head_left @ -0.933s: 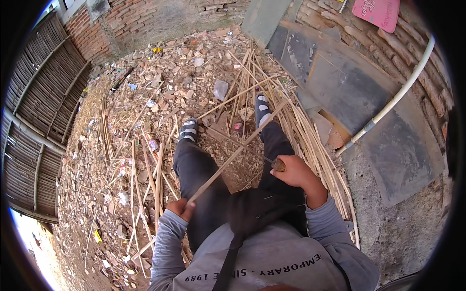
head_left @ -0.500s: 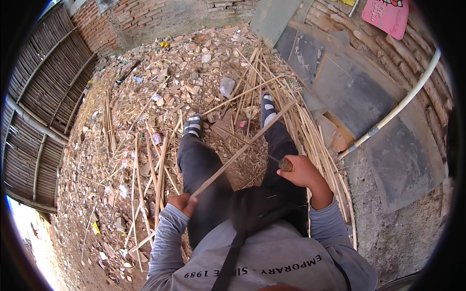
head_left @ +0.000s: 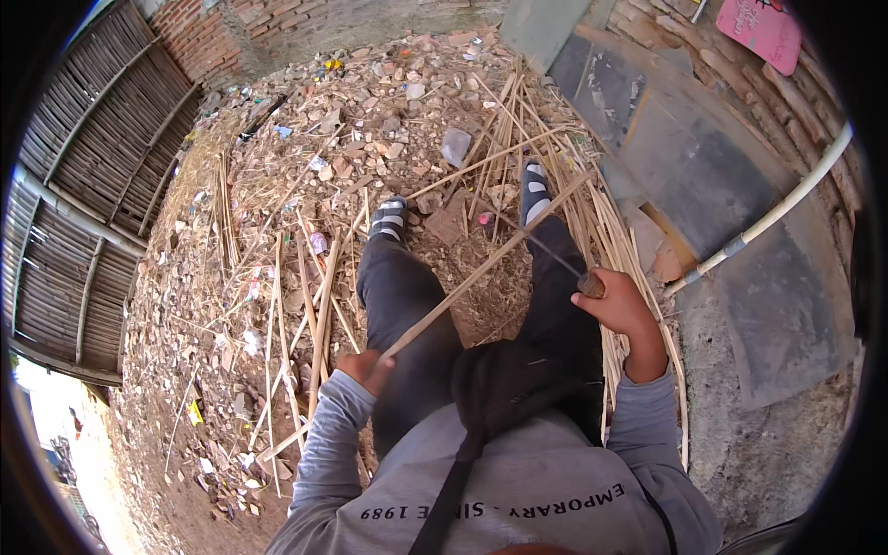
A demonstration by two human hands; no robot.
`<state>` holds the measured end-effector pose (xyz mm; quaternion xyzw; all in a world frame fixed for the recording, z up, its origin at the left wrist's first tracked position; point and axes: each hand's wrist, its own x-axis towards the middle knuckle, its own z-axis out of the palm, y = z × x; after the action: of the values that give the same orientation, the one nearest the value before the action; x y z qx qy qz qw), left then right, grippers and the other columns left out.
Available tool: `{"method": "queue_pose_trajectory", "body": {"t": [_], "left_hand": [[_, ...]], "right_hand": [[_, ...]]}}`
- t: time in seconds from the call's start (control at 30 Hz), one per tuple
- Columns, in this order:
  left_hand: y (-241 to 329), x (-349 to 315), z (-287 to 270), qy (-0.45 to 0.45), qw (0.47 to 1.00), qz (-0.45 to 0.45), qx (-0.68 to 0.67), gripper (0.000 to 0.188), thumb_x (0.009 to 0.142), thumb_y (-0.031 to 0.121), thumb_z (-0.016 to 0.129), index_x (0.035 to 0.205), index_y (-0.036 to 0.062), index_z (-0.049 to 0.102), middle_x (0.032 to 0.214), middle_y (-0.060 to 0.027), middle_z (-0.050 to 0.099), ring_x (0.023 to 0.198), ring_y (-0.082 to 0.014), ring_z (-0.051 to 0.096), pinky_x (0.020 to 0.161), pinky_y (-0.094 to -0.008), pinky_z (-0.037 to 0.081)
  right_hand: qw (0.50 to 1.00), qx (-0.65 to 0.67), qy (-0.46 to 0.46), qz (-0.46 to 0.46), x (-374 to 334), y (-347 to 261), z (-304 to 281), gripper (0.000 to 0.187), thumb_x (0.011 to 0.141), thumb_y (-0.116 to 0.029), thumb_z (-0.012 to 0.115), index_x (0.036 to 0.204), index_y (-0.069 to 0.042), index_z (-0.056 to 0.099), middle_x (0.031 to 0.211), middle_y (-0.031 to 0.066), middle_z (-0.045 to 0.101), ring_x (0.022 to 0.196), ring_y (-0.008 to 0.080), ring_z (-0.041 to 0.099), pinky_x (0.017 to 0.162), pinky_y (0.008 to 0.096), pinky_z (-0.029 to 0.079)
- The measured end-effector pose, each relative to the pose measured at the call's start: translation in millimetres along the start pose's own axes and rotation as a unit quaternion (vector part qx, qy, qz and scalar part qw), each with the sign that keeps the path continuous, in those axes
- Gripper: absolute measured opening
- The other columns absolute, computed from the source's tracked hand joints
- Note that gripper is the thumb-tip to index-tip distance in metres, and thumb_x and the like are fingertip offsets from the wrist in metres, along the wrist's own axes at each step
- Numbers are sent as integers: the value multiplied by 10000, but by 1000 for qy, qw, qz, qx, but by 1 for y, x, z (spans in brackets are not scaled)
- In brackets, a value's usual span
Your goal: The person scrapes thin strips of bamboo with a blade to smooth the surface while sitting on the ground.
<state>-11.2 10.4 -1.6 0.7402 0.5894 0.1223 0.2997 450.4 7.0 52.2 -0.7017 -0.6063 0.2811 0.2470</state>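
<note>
In the head view my left hand (head_left: 368, 372) is closed round the near end of a long bamboo strip (head_left: 481, 270). The strip slants away to the right, over the gap between my legs, with its far end near my right foot. My right hand (head_left: 622, 301) grips the brown wooden handle of a knife (head_left: 557, 256) over my right thigh. Its thin dark blade points forward and left and meets or crosses the strip beyond the middle; whether it touches cannot be told.
Long bamboo strips (head_left: 629, 268) lie in a pile along my right leg; several more (head_left: 319, 314) lie left of me. Rubble (head_left: 370, 139) covers the ground. Dark flat panels (head_left: 712, 176) and a pale pole (head_left: 786, 205) stand at right, a bamboo wall (head_left: 83, 185) at left.
My right hand has moved right and slightly forward with the knife, and more of the blade shows. My left hand still holds the strip. The whole view has shifted a little.
</note>
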Motion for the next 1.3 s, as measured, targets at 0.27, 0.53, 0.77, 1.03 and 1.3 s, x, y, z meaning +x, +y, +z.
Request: {"method": "queue_pose_trajectory", "body": {"t": [0.27, 0.53, 0.77, 1.03, 1.3], "left_hand": [[7, 2, -2, -13, 1000, -9, -23, 501, 980, 444, 604, 798, -23, 606, 656, -209, 550, 635, -333, 573, 642, -450, 441], [8, -2, -5, -12, 999, -18, -26, 498, 979, 441, 610, 794, -21, 595, 624, -195, 526, 596, -311, 541, 619, -440, 427], [14, 0, -7, -16, 999, -27, -34, 477, 960, 447, 617, 824, -10, 616, 658, -222, 565, 645, -373, 587, 644, -462, 455], [16, -1, -9, -28, 999, -42, -18, 481, 953, 463, 600, 883, -11, 648, 719, -265, 620, 752, -449, 653, 703, -488, 494], [20, 0, -13, -40, 998, -37, -26, 481, 953, 458, 607, 856, -12, 638, 691, -251, 605, 713, -431, 643, 675, -476, 487]], "right_hand": [[997, -41, -66, -21, -12, -12, 14, 351, 788, -285, 814, 914, -1, 650, 755, 195, 643, 711, 369, 636, 672, 422, 492], [996, -1, 91, 22, 5, 5, 3, 336, 830, -261, 795, 973, 11, 659, 833, 214, 679, 790, 386, 669, 726, 429, 515], [997, -31, -66, -25, -11, -14, 22, 331, 801, -269, 810, 921, -6, 647, 758, 186, 645, 730, 368, 646, 698, 426, 500], [997, 11, 74, 11, 1, 0, 19, 349, 828, -262, 805, 999, 7, 663, 794, 191, 668, 752, 357, 672, 702, 402, 511], [994, -56, -98, -6, -8, -27, 22, 370, 809, -293, 812, 981, -3, 660, 840, 208, 677, 791, 391, 668, 728, 432, 512]]}}
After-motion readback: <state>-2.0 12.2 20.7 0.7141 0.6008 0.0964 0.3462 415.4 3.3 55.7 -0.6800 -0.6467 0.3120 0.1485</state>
